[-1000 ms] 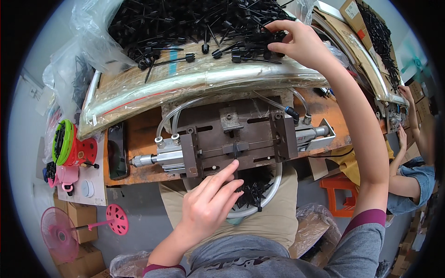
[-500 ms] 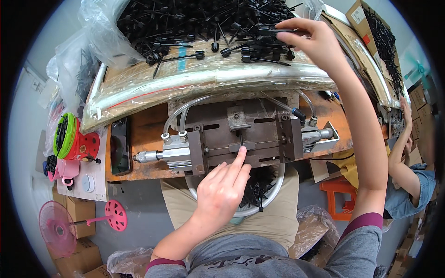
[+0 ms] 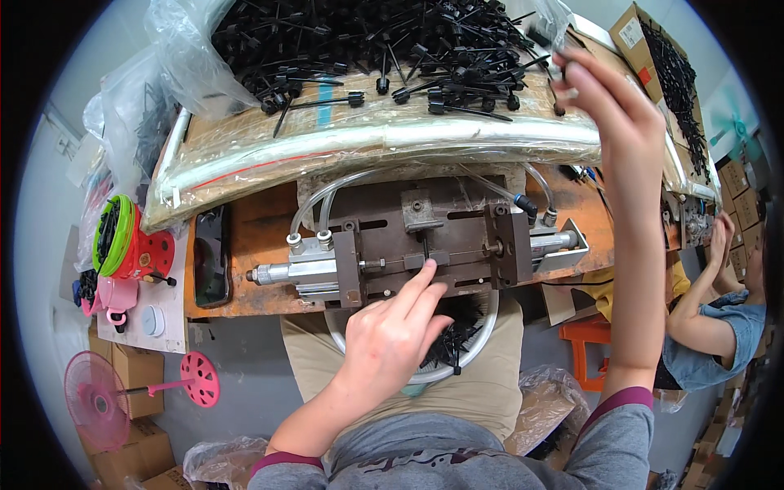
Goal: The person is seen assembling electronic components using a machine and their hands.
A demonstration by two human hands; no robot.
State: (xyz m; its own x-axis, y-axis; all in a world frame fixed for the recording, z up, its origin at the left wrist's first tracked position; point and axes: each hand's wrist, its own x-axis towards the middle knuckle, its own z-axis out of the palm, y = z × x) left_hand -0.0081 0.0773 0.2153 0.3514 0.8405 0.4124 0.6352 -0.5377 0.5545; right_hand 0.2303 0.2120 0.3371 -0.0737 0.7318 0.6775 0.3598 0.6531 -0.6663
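Note:
My left hand (image 3: 384,343) reaches over the dark metal fixture (image 3: 457,237) with its fingers stretched out. Its index fingertip touches the small grey block at the fixture's centre, where a thin black stem (image 3: 425,242) stands just beyond the finger. My right hand (image 3: 616,122) is raised at the upper right, above the edge of the heap, and smeared by motion. Its thumb and fingers are pinched around a dark, blurred piece that looks like one of the black stemmed plastic parts (image 3: 469,110) heaped on the plastic-wrapped cardboard.
Air cylinders (image 3: 314,273) with clear hoses (image 3: 314,196) flank the fixture. A white-rimmed basket (image 3: 490,327) of black pieces rests on my lap. Left are a black tray (image 3: 212,257), a green-rimmed red basket (image 3: 147,253) and a pink fan (image 3: 98,400). Another person (image 3: 710,327) sits at the right.
My right hand has moved right and back from the heap with the dark piece. My left index finger stays at the block while its thumb spreads. The left cylinder's bolt has moved inward.

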